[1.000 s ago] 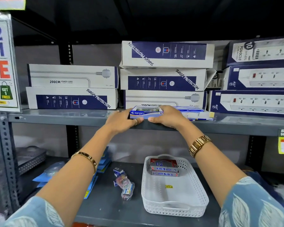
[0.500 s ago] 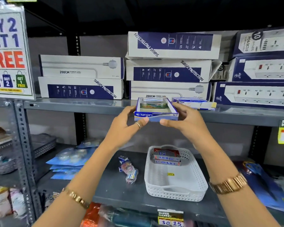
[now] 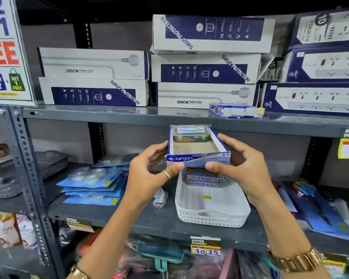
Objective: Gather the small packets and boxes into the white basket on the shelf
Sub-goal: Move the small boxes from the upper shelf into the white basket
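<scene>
- Kangaro box (image 3: 197, 150): open-topped tray, held in the air over the far end of the white basket (image 3: 212, 206).
- Left hand (image 3: 149, 174) and right hand (image 3: 244, 168) each pinch a box end.
- Small container sits loose at its far end.
- Advice: keep it level, lower it beside the red packets (image 3: 201, 178).

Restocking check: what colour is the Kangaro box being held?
Blue and white Kangaro box, clearest in the head view.
</scene>
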`<state>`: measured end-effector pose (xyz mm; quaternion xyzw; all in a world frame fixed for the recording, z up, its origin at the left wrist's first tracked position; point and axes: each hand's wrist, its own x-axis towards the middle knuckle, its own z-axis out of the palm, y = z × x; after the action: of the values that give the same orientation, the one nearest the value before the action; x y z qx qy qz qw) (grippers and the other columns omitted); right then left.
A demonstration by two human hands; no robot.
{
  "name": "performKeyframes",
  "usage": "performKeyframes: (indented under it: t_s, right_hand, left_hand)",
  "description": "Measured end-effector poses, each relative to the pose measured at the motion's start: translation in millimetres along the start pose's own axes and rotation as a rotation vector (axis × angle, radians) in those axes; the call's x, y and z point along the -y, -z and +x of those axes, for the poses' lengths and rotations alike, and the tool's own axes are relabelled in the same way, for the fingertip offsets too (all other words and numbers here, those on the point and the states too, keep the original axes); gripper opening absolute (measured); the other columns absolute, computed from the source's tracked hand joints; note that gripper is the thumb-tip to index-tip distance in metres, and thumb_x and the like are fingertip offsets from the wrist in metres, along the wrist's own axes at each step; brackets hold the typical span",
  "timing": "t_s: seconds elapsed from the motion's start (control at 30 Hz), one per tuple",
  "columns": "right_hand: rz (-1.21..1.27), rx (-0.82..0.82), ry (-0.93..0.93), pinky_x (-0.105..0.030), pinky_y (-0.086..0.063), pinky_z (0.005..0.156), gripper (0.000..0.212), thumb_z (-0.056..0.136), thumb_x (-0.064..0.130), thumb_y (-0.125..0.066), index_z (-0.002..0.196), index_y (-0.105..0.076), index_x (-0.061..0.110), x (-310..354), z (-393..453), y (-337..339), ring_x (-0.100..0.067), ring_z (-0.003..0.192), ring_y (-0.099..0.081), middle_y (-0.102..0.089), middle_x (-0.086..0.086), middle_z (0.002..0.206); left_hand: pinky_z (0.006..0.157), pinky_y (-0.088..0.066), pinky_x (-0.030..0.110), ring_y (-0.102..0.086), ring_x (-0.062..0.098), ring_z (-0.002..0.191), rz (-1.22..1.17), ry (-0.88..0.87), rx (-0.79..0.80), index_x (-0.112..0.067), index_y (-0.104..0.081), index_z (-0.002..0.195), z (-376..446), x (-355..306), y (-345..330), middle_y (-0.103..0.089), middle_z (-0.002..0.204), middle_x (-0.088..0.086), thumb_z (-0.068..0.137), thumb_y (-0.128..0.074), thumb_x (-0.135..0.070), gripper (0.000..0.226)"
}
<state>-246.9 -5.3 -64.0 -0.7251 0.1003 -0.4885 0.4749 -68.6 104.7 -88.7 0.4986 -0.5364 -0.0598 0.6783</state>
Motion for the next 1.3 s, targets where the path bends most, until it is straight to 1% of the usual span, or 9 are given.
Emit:
performKeyframes:
  t_s: [0.17,0.47,0.67,0.83,0.9,1.0,1.07,1.17,1.3]
  right_hand:
    - [-0.007,-0.004,-0.079,-0.008,-0.053,0.060,0.059,0.045,0.017,-0.082,0.097,-0.063,0.036,-24.0,-3.9,3.9,0.007,0.076,-0.070,-0.075,0.025,0.081]
    - [-0.039,-0.057,-0.233,-0.002,-0.049,0.061,0.060,0.063,-0.013,-0.077,0.098,-0.058,0.032,-87.4,6.6,9.2,0.014,0.072,-0.067,-0.072,0.030,0.073]
    - [-0.044,-0.068,-0.326,-0.003,-0.050,0.060,0.070,0.063,-0.015,-0.077,0.116,-0.052,0.024,-124.5,20.6,15.7,0.015,0.074,-0.066,-0.066,0.017,0.093]
    - [-0.106,-0.036,-0.415,-0.004,-0.051,0.060,0.077,0.063,-0.019,-0.075,0.126,-0.051,0.018,-163.6,33.5,21.4,0.012,0.078,-0.065,-0.064,0.016,0.097]
    - [-0.137,-0.014,-0.473,-0.013,-0.057,0.071,0.080,0.063,-0.017,-0.076,0.133,-0.048,0.010,-182.8,36.1,23.7,-0.001,0.094,-0.064,-0.064,0.007,0.109]
    - [-0.213,0.005,-0.563,-0.040,-0.049,0.100,0.084,0.062,-0.013,-0.079,0.137,-0.045,0.006,-211.8,36.3,25.7,-0.024,0.117,-0.058,-0.061,-0.008,0.127]
    - [-0.277,0.040,-0.613,-0.043,-0.048,0.100,0.079,0.062,-0.012,-0.079,0.133,-0.050,0.006,-230.2,36.1,26.0,-0.024,0.112,-0.061,-0.064,-0.007,0.123]
    - [-0.342,0.102,-0.656,-0.043,-0.051,0.098,0.068,0.062,-0.012,-0.079,0.123,-0.058,0.009,-252.7,36.0,26.0,-0.021,0.103,-0.064,-0.068,-0.004,0.115]
    - [-0.371,0.158,-0.732,-0.037,-0.051,0.097,0.065,0.062,-0.013,-0.079,0.121,-0.060,0.007,-276.9,36.3,29.1,-0.016,0.100,-0.063,-0.067,0.001,0.113]
  left_hand:
    - [0.088,-0.053,0.024,-0.067,0.007,0.101,0.004,0.076,0.020,-0.034,-0.063,0.106,-4.5,23.7,-4.5,-0.073,0.104,-0.014,0.059,-0.080,-0.036,0.050]
    - [0.084,-0.051,0.018,-0.065,0.006,0.104,-0.031,0.203,0.124,-0.028,-0.059,0.113,5.7,75.6,-20.4,-0.069,0.115,-0.002,0.064,-0.077,-0.028,0.053]
    - [0.089,-0.048,0.012,-0.063,-0.003,0.105,-0.010,0.261,0.211,-0.015,-0.052,0.130,18.1,118.9,-31.7,-0.065,0.116,-0.010,0.079,-0.072,-0.005,0.056]
    - [0.098,-0.047,0.026,-0.060,0.003,0.112,0.067,0.313,0.306,-0.017,-0.051,0.133,26.2,157.6,-43.0,-0.065,0.121,-0.011,0.083,-0.067,-0.005,0.054]
    - [0.106,-0.042,0.032,-0.052,0.015,0.124,0.157,0.331,0.338,-0.020,-0.050,0.134,28.1,177.2,-48.4,-0.060,0.130,-0.008,0.083,-0.067,-0.012,0.055]
    - [0.094,-0.028,-0.004,-0.038,0.002,0.127,0.265,0.335,0.351,-0.031,-0.048,0.129,26.6,205.4,-55.2,-0.044,0.122,-0.034,0.082,-0.069,-0.013,0.054]
    - [0.086,-0.017,-0.014,-0.026,-0.004,0.125,0.319,0.329,0.382,-0.033,-0.047,0.127,25.9,222.3,-60.4,-0.033,0.128,-0.032,0.081,-0.071,-0.015,0.055]
    - [0.104,-0.013,0.007,-0.001,0.006,0.143,0.422,0.390,0.424,-0.028,-0.050,0.132,25.5,244.1,-66.7,-0.019,0.153,-0.002,0.080,-0.072,-0.019,0.057]
    - [0.117,-0.009,0.029,0.012,0.025,0.146,0.533,0.558,0.505,-0.020,-0.041,0.140,27.1,256.4,-73.0,0.010,0.158,0.014,0.081,-0.071,-0.024,0.066]
